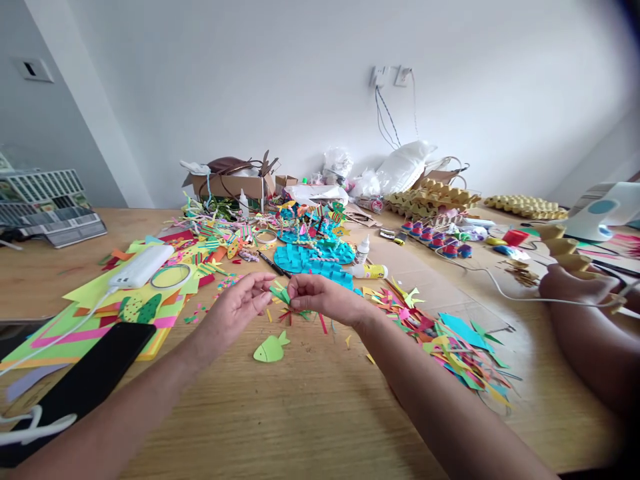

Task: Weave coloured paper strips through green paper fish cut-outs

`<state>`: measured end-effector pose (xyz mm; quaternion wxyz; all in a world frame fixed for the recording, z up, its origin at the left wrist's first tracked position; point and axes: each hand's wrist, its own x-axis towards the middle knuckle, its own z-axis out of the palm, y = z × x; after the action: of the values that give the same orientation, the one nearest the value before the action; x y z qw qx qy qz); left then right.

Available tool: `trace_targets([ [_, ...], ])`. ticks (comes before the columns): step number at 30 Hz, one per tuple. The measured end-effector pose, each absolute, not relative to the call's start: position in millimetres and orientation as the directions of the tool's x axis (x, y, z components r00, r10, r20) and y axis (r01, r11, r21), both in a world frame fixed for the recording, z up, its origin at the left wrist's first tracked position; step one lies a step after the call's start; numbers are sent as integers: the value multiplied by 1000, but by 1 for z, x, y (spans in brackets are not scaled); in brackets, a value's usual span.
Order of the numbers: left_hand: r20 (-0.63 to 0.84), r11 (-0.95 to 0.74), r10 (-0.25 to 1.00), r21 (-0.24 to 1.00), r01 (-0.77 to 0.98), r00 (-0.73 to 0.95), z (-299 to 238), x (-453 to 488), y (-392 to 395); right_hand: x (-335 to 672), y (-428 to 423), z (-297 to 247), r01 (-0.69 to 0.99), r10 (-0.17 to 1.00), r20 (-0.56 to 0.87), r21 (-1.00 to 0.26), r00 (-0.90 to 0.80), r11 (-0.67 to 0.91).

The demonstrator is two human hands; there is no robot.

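Small green paper strips (281, 293) are held up over the table between my two hands. My right hand (320, 298) pinches them at their right end, thumb against fingers. My left hand (243, 298) has its fingers curled at their left edge, thumb and fingertips closed in on the paper. Below the hands, a light green paper fish (270, 349) with a drawn eye and gill line lies flat on the wooden table (310, 420). Thin coloured paper scraps are scattered just under my fingers.
Behind my hands stands a blue paper-covered base (315, 257) with decorations, beside glue bottles (370, 271). Paper scraps (460, 357) pile up at right. At left lie a black phone (107, 367), a white power bank (141, 265) and a tape roll (171, 276). Another person's arm (585, 340) rests at far right.
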<state>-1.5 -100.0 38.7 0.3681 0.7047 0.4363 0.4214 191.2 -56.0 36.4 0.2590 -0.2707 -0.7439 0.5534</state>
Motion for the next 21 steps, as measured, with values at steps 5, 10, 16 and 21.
trace_targets([
  [5, 189, -241, 946, 953, 182, 263, 34, 20, -97, 200, -71, 31, 166, 732, 95, -947, -675, 276],
  [10, 124, -154, 965, 981, 119, 231, 26, 26, -96, 204, -84, 26, 214, 792, 160, -914, -589, 344],
  [16, 130, -168, 964, 974, 154, 233, 28, 30, -99, 204, -93, 22, 307, 810, 169, -867, -561, 393],
  [21, 134, -173, 960, 974, 144, 244, 27, 32, -103, 205, -100, 23, 380, 819, 194, -812, -540, 443],
])
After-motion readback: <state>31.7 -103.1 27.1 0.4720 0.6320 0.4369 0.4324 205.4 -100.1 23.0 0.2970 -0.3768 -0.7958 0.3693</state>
